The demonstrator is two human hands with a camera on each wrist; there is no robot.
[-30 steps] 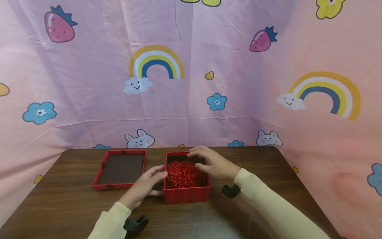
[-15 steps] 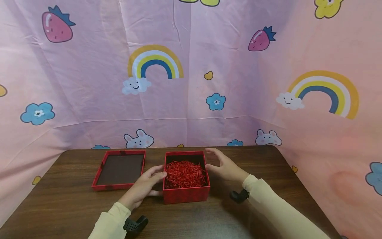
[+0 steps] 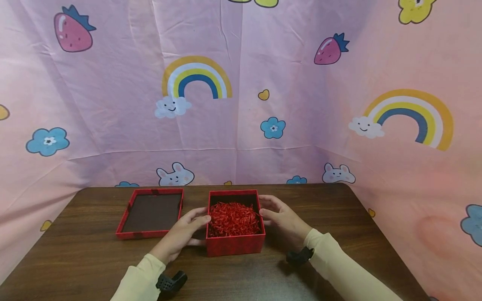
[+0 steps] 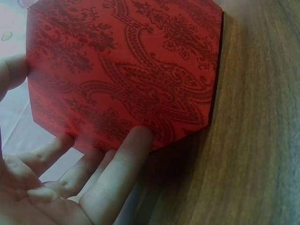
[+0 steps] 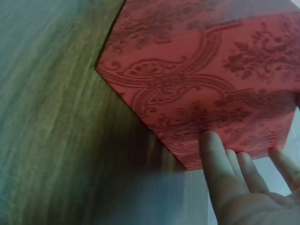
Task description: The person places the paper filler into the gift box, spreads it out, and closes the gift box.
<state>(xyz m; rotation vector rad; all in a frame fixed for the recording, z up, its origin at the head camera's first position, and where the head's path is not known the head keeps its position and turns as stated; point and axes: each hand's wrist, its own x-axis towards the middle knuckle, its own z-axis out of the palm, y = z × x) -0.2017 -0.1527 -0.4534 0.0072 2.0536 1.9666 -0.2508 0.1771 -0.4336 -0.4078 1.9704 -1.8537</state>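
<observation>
A red box (image 3: 235,246) with a dark paisley pattern stands upright and uncovered on the table. Red shredded paper (image 3: 233,220) fills its lower part; the dark inner wall shows above it. My left hand (image 3: 178,235) lies against the box's left side, thumb at the top rim. In the left wrist view its extended fingers (image 4: 124,176) touch the patterned wall. My right hand (image 3: 285,221) is at the opposite side, thumb by the rim. The right wrist view shows its fairly straight fingers (image 5: 222,173) along that wall. Neither hand curls round the box.
A shallow red lid (image 3: 152,213) with a dark inside lies upturned left of the box. The brown wooden table (image 3: 75,259) reaches back to a pink and purple printed cloth (image 3: 244,125). Each wrist wears a black camera mount (image 3: 171,282).
My right hand has come out from over the box, moved right past the rim, then lowered against its right side. My left hand and the box have stayed in place.
</observation>
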